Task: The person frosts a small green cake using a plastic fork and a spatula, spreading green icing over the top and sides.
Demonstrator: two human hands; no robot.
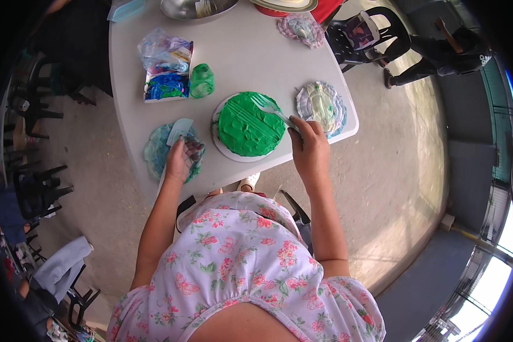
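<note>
A round cake with bright green frosting (248, 128) rests on a white round board (233, 156) near the table's front edge. Parallel grooves run across part of its top. My right hand (310, 142) grips a fork (276, 112) by its handle, and the tines lie at the far right of the frosting. To the left of the cake, my left hand (179, 161) is closed around a spatula with a pale blade (180, 130). Beneath that hand lies a blue-green stained round cloth (155, 149). Another ruffled, stained cloth (319, 105) sits beside my right hand.
A white box smeared with blue and green (166, 85) holds a plastic bag (159, 50). Next to it is a green-smeared plastic cup (202, 81). Farther back are a metal bowl (196, 8), a pinkish cloth (301, 30) and a black chair (390, 34). Someone stands at right.
</note>
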